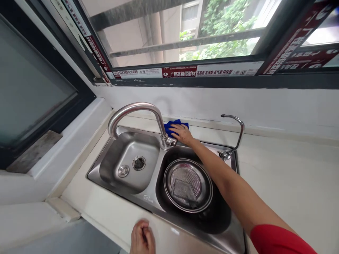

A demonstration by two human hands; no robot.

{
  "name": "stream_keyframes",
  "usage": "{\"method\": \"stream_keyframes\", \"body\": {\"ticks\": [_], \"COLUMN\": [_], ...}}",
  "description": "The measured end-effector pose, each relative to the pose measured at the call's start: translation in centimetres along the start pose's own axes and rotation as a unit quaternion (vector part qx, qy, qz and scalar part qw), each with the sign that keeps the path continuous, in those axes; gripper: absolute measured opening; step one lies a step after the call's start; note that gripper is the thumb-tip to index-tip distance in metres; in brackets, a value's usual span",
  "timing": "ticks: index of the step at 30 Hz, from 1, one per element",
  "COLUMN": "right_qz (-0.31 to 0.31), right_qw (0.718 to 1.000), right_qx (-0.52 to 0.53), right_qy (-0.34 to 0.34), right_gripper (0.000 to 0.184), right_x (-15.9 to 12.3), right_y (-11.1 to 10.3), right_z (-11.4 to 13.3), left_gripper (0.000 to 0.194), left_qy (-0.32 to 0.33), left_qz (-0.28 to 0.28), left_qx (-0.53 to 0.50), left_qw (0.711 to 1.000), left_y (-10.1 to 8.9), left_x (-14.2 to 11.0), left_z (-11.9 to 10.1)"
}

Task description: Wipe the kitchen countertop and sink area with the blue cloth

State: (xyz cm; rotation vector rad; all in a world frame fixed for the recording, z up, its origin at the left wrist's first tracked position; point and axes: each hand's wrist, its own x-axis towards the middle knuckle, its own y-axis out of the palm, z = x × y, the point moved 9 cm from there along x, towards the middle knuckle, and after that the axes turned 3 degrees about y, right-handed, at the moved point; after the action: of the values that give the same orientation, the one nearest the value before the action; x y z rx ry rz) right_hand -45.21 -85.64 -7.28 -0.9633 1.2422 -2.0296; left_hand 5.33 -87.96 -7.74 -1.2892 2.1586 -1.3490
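Two basins make up the brushed steel sink point(152, 201) I am looking down on: a shallower left one with two round drain fittings, and a darker, deeper right one. In the right basin sits one round perforated metal strainer bowl point(188, 185) with a crumpled clear film lying inside it. I count two taps, a tall arched chrome faucet point(137, 109) at the divider and one thin curved faucet point(235, 132) at the right corner. My right hand point(182, 134) reaches across the right basin, palm down and fingers spread flat on one soft blue cloth point(174, 126), which lies on the sink's back ledge just beside the big faucet's base; the grip there is open, pressing rather than clutching. My left hand point(142, 237) rests on the front edge of the pale, smooth tabletop point(286, 183), fingers curled, holding nothing that I can see. Behind runs a white wall and a dark-framed window point(185, 38) with printed stickers along its frame.
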Motion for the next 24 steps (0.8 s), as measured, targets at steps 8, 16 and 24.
{"method": "stream_keyframes", "body": {"ticks": [8, 16, 24], "right_qz": [-0.059, -0.099, 0.056], "right_qw": [0.995, 0.983, 0.985], "right_qx": [-0.078, -0.131, -0.165], "right_qy": [0.005, 0.078, -0.017], "right_gripper": [0.043, 0.038, 0.033], "right_x": [-7.8, -14.9, -19.4], "right_y": [-2.5, -3.0, -0.8], "right_z": [0.3, -0.4, -0.5], "left_gripper": [0.018, 0.02, 0.019], "left_qy": [0.046, 0.016, 0.022], "left_qz": [-0.029, -0.023, -0.021], "left_qx": [-0.003, -0.018, -0.016], "left_qw": [0.998, 0.999, 0.999], "left_y": [-1.2, -1.0, -1.2], "left_x": [0.9, 0.7, 0.7], "left_z": [-1.9, -1.4, -1.7]}}
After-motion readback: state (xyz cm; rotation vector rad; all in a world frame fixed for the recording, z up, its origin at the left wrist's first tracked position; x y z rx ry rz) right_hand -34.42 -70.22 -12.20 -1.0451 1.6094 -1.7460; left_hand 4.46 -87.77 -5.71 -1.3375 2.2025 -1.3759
